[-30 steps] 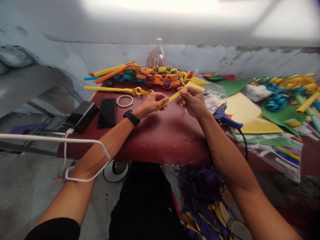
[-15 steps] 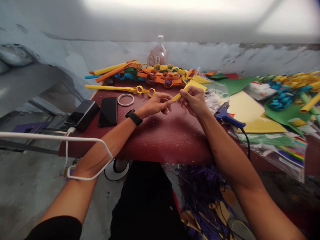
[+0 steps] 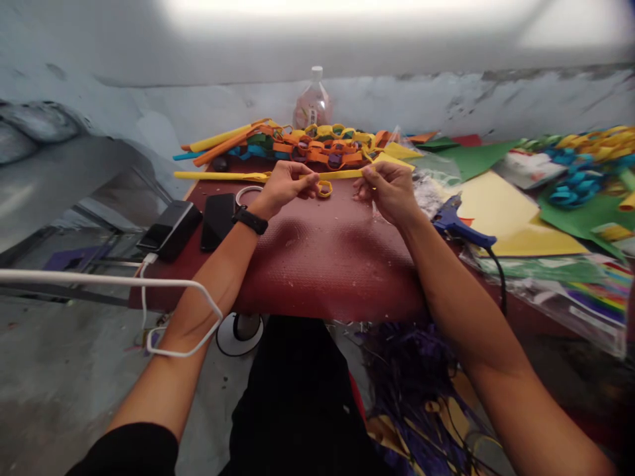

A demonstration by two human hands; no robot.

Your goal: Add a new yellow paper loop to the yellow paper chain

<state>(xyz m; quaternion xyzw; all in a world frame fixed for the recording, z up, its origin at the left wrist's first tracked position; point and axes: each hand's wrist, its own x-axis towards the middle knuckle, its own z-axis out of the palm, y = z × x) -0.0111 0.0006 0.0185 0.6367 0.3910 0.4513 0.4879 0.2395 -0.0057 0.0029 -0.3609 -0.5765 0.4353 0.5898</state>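
A narrow yellow paper strip (image 3: 344, 174) stretches level between my two hands above the table. My left hand (image 3: 288, 188), a black watch (image 3: 251, 220) on its wrist, is closed with thumb and fingers pinching the strip's left end. My right hand (image 3: 393, 192) pinches the other end between thumb and forefinger, its other fingers curled below. Just beside my left fingertips shows a yellow paper ring (image 3: 325, 190); a rolled yellow paper length (image 3: 213, 176) reaches leftward behind that hand. Whether ring and strip touch, I cannot tell. Yellow paper (image 3: 397, 156) lies behind my right hand.
Orange and yellow paper chains (image 3: 342, 147) lie along the back, before a clear bottle (image 3: 313, 99). A phone (image 3: 218, 221) and black box (image 3: 171, 228) are left. A blue glue gun (image 3: 461, 223) rests right, near cream and yellow sheets (image 3: 501, 205).
My left hand has moved left and up, and now pinches the strip's end. The strip, earlier short and slanted between the hands, is drawn out level. My right hand shifted slightly right.
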